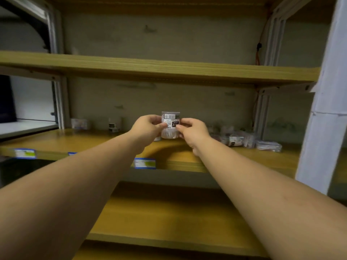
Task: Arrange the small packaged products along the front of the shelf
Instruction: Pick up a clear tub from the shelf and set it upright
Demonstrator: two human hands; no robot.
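One held packet point(170, 126); two hands; three price tags point(145, 163).

packet point(170, 124) between both hands — above shelf point(105, 141) | loose packets point(242, 139) right

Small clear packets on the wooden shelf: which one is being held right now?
The upright clear packet with the barcode label at shelf centre: left hand and right hand pinch its sides. The other packets lie untouched to the right.

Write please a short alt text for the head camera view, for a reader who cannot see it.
Both hands, left hand and right hand, pinch one small clear packet upright above the middle wooden shelf. More packets lie heaped at the shelf's right, a few stand at back left, and blue price tags line its front edge.
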